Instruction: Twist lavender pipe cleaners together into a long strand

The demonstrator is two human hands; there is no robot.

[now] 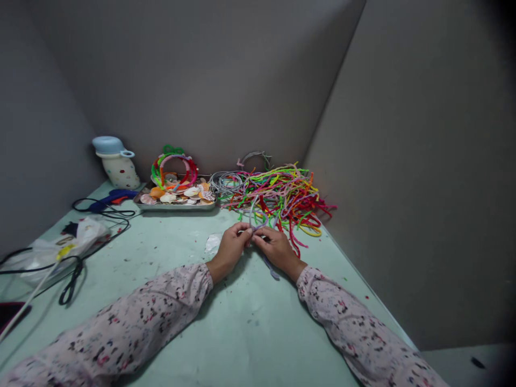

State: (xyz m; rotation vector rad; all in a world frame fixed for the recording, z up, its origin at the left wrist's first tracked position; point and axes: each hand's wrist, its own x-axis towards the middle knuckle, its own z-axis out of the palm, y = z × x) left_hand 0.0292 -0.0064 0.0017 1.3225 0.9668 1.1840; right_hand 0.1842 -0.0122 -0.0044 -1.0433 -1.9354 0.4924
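Note:
My left hand [234, 244] and my right hand [278, 248] meet above the middle of the pale green table [242, 333]. Both pinch a light purple pipe cleaner [261, 224] between thumb and fingers. Part of it loops up beyond the fingertips, and a purple length [271, 267] hangs below my right hand. A paler grey strand [251, 210] stands up from the same spot. Just beyond the hands lies a tangled heap of pipe cleaners [290, 188] in many colours. The exact joint between my fingertips is hidden.
Behind my left hand, a metal tray [177, 206] holds seashells and colourful wrapped hoops [189, 166]. Coiled grey wire [228, 183] lies beside it. At left are a blue-lidded bottle [116, 164], a black cable [68, 290] and a plastic bag [91, 231]. Grey panels enclose the table.

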